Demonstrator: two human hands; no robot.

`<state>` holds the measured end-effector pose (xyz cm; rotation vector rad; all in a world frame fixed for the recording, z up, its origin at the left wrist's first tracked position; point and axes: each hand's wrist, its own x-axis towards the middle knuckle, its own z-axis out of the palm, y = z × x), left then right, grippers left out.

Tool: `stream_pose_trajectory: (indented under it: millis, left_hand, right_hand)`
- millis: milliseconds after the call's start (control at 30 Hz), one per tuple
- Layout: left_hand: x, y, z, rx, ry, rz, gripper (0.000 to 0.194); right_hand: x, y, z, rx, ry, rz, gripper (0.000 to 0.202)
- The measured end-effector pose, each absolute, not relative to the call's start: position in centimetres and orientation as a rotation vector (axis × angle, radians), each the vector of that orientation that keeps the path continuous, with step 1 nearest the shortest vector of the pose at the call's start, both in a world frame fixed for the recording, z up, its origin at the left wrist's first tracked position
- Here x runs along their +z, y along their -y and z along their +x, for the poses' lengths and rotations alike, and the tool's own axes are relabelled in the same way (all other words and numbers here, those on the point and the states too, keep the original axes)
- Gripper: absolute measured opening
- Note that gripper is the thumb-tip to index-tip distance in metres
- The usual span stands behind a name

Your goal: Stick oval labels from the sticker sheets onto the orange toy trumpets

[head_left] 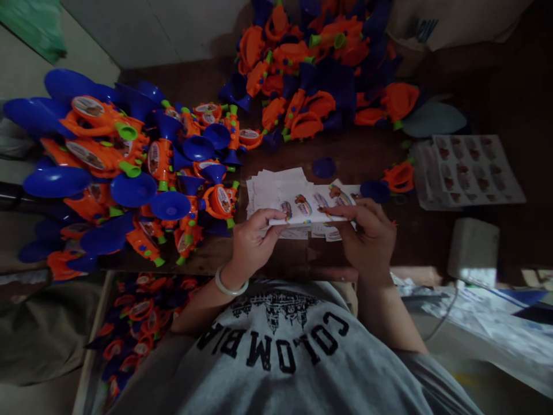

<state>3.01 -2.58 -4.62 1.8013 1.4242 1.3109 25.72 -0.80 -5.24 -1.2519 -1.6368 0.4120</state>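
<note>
A folded sticker sheet [309, 208] printed with oval pictures is stretched between my two hands, just above the table's near edge. My left hand [256, 239] pinches its left end between thumb and fingers. At the other end, my right hand [369, 230] grips the sheet, its thumb underneath and a finger lying along the printed face. Behind and partly under the sheet lies a pile of white paper pieces [276, 185]. A small blue cone [324, 167] sits just beyond, and an orange toy trumpet [398, 177] lies right of my right hand.
Toy trumpets with oval stickers [159, 161] crowd the table's left. More orange and blue toy trumpets [302, 63] are heaped at the back. Sticker sheets [470, 170] and a white box-like object [474, 251] are at the right. A bin of trumpets [142, 311] stands below left.
</note>
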Motion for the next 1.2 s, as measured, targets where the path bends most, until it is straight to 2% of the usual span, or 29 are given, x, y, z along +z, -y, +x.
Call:
stream_pose_trajectory:
  millis: [100,200,267,400,567,700,767,800,900,967,1100,1200]
  left_hand:
    - [-4.4,2.4,3.2,1.311,-1.362,1.727,0.013]
    - [-4.1,2.5,3.4,1.261,-1.363,1.700,0.021]
    - [-3.8,2.6,3.6,1.213,-1.366,1.686,0.026]
    - [-3.4,2.9,3.7,1.137,-1.339,1.585,0.039]
    - [-3.8,2.6,3.1,1.167,-1.372,1.367,0.042]
    - [-4.0,2.0,2.7,1.275,-1.415,1.269,0.033]
    - [-4.0,1.8,2.8,1.285,-1.385,1.325,0.028]
    - [-4.0,1.8,3.0,1.285,-1.369,1.371,0.028]
    - [-4.0,1.9,3.4,1.278,-1.358,1.510,0.029]
    - [-4.0,1.9,3.6,1.286,-1.343,1.562,0.031]
    - [-4.2,1.6,3.8,1.311,-1.342,1.507,0.029]
    - [-4.8,1.5,4.0,1.292,-1.354,1.377,0.029]
  right_hand:
    - [-5.1,0.8,25.7,0.349,1.680,-1.344,0.013]
    - [-4.4,1.0,25.0,0.222,1.786,-1.418,0.034]
    - [-4.0,1.1,24.1,0.207,1.882,-1.343,0.036]
    - [-4.1,1.0,22.4,0.203,1.939,-1.105,0.021]
    - [-4.7,1.4,22.1,0.027,1.914,-0.888,0.032]
    - [-3.3,2.6,23.3,0.468,2.168,-0.533,0.011]
    - [-2.5,2.7,24.0,0.550,2.115,-0.533,0.011]
    - [-2.3,2.5,24.2,0.498,2.057,-0.617,0.016]
    - [-2.4,1.5,24.4,0.298,1.962,-0.978,0.050]
    - [-3.0,0.9,24.1,0.257,2.012,-1.050,0.068]
    - [-4.8,0.6,23.4,0.172,1.967,-0.983,0.077]
    - [-6.2,0.2,23.5,0.083,1.878,-0.902,0.074]
